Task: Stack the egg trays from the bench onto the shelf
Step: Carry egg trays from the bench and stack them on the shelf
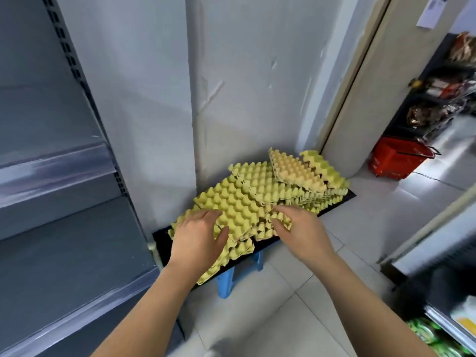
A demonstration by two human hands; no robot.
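At left of frame: grey metal shelf (64,253), no egg tray visible on its boards; stacking judged not begun.
Lower centre: left hand (198,238), fingers spread flat on the nearest tray's corner.
Centre: egg trays (257,199), yellow-green pulp, one orange-tinted, loosely heaped on the black tabletop (161,243); all left to move.
Beside them: right hand (296,228), fingers curled round a tray edge.
Far right: red shopping basket (396,158).

A shop: a red shopping basket (398,157), racks of packaged goods (445,88), grey retail shelving (59,166).
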